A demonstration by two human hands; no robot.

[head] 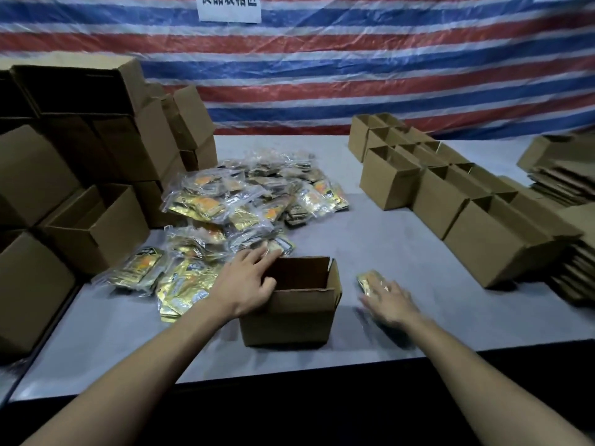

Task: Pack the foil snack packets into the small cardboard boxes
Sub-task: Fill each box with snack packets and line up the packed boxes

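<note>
A small open cardboard box (291, 320) stands on the grey table near the front edge. My left hand (246, 283) rests on its left rim, fingers spread over the corner and thumb inside the opening. Right of the box, my right hand (391, 305) lies flat and blurred over a gold foil packet (368, 281) on the table. A heap of gold foil snack packets in clear bags (238, 204) spreads left of and behind the box. The box's inside is dark, so its contents are hidden.
Several open small boxes (450, 194) stand in rows at the right. Flattened cardboard (566, 178) is stacked at the far right. Larger cartons (90, 130) are piled at the left. A striped tarp (354, 69) hangs behind the table (402, 252).
</note>
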